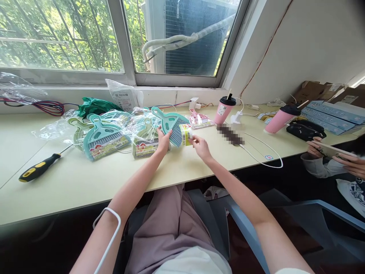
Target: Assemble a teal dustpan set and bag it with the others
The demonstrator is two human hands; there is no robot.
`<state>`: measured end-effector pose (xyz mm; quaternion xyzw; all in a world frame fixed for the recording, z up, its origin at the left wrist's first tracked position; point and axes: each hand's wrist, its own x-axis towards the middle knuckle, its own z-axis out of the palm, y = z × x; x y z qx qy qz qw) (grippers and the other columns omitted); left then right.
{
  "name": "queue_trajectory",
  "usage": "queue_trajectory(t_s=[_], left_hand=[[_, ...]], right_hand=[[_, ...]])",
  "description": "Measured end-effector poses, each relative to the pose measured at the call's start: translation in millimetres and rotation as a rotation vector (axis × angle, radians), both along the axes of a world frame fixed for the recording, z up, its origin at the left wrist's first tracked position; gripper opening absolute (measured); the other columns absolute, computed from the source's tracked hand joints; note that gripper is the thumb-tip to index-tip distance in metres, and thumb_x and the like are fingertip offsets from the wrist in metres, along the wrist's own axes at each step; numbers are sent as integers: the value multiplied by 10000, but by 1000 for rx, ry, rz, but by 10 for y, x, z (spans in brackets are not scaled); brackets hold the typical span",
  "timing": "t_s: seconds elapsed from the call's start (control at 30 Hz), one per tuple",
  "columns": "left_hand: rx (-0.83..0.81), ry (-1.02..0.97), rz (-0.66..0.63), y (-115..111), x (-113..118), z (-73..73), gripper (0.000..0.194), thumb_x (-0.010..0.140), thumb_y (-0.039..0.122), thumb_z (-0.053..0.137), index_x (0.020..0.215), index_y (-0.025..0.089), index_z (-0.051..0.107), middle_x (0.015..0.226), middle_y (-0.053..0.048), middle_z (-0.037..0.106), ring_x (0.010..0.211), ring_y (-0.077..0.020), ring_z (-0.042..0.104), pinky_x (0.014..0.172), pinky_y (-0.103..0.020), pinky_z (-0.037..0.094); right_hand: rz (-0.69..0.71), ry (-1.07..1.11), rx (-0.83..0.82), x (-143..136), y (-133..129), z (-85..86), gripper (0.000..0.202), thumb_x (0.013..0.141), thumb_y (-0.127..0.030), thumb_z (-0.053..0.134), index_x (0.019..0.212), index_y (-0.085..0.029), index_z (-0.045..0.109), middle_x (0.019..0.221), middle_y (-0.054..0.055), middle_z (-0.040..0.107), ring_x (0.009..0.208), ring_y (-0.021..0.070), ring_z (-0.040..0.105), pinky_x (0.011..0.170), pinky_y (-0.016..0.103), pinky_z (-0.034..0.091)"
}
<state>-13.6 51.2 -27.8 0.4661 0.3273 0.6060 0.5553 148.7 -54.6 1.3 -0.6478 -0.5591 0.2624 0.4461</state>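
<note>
My left hand [163, 140] grips a teal mini broom and dustpan set [170, 123] by its lower edge, holding it just above the pale desk [71, 179]. My right hand [200, 146] pinches the yellow and white paper label [186, 134] at the set's right side. To the left lie more sets in clear wrapping: a teal one [102, 139], a green one [78, 127] and another [145, 146] right beside my left hand.
A yellow-handled screwdriver [38, 169] lies at the desk's left. A pink set [199, 120], two pink cups [224, 108] [281, 118], a white cable [262, 152] and boxes [330, 114] sit to the right. Another person's hands [315, 148] hold a phone at far right.
</note>
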Motion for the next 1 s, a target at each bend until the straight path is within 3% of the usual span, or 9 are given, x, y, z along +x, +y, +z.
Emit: queue_trajectory(t_s=[0.07,0.17,0.2,0.3,0.43,0.6,0.77,0.9,1.0], left_hand=[[-11,2,-8,36,-25,-5,595,751,298,745,1248,251,421,1141,-71,613,1110,-237,615,1000,-379,486],[-13,7,-52,52,-30,0,602,729,289,747,1251,255,448,1088,-56,627,1081,-244,627,978,-400,502],[-17,6,-77,45,-24,6,609,721,289,749,1254,255,457,1073,-55,633,1069,-250,634,968,-410,510],[-35,7,-165,-5,6,31,652,692,285,769,1272,262,471,1079,-55,650,1058,-263,651,951,-428,525],[-80,35,-298,-94,22,73,714,686,325,798,1309,260,453,1063,-60,681,1012,-276,681,921,-454,548],[-101,35,-364,-136,19,108,722,719,390,799,1325,252,433,1101,-80,685,1016,-274,688,932,-476,546],[-71,83,-310,-71,42,47,853,574,218,837,1326,251,435,1052,-50,676,1062,-288,665,987,-490,512],[-36,75,-300,-33,62,-8,826,537,176,806,1282,231,455,1013,-33,668,1069,-291,656,991,-478,509],[-34,50,-271,-36,57,7,784,545,170,792,1256,228,466,1054,-40,668,1090,-290,647,987,-467,514]], right_hand=[[75,-228,117,201,-110,168,228,895,-411,549,909,-220,672,1064,71,702,933,223,617,757,303,446],[405,-432,11,449,-178,452,239,910,-348,516,867,-220,713,894,40,720,831,201,608,756,297,429],[459,-494,-20,504,-160,537,238,909,-343,526,878,-229,733,877,32,724,817,197,604,755,295,423],[440,-675,-93,587,15,730,150,832,-324,670,918,-265,778,887,18,743,834,198,609,772,291,406],[357,-775,-148,600,359,857,177,770,-303,759,944,-282,782,837,3,739,790,186,613,726,278,392],[278,-868,-146,615,601,870,93,744,-257,797,830,-258,764,846,7,739,842,205,632,776,295,381],[234,-989,-86,609,691,806,64,799,-257,766,849,-226,740,872,51,735,950,255,640,925,369,367],[174,-1055,28,562,658,740,236,853,-315,712,1062,-205,694,1052,113,718,1095,320,597,1033,473,317],[-42,-933,196,528,526,591,470,936,-447,566,1336,-202,540,1351,171,588,1308,363,455,1089,528,274]])
